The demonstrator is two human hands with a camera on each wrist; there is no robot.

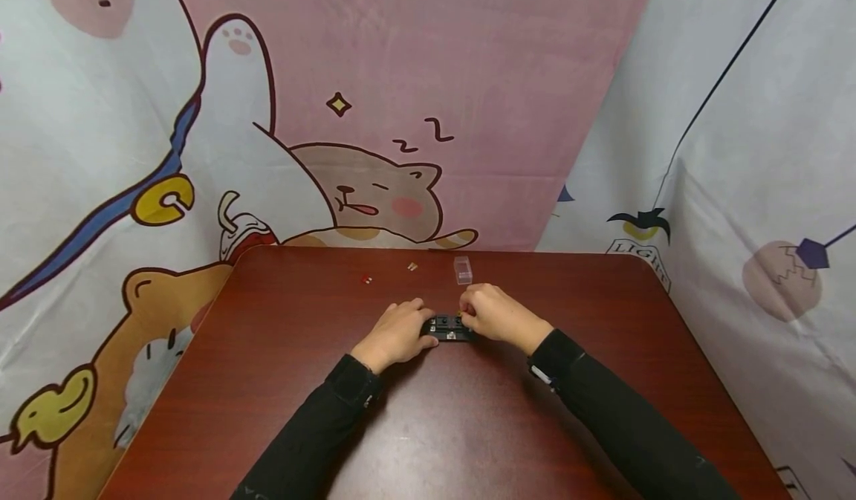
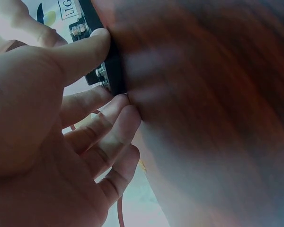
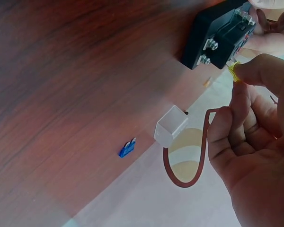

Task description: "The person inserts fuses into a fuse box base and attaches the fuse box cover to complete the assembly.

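Black plastic sits at the centre of the action: a small rectangular block with silver metal screw terminals (image 1: 448, 329) rests on the reddish-brown wood-grain table (image 1: 301, 381), right between two bare hands. The left hand (image 1: 394, 334) has hold of its left end, thumb along the near side, fingers round towards the far side, a firm steadying grip. And over at the other end, the right hand (image 1: 496, 314) pinches a tiny translucent yellow plastic piece (image 3: 234, 72) between thumb and forefinger, the remaining fingers curled in towards the palm. That yellow piece is right up at the block's upper face; whether it is seated in a slot, I cannot tell.

Out beyond the hands, a clear plastic open box (image 1: 463, 270) lies near the far edge of the table, just past the right hand. Over to its left, some small tan pieces (image 1: 412, 267), and farther left again, nearer the hands, some little red-and-white pieces (image 1: 366, 279), too small to make out fully. The right wrist view picks up a blue plastic piece with metal prongs (image 3: 127, 148) near the box, lying apart from it. Behind everything hangs a pink-and-white cartoon cloth (image 1: 481, 76), with a sleeping cat drawn above the table's far edge.
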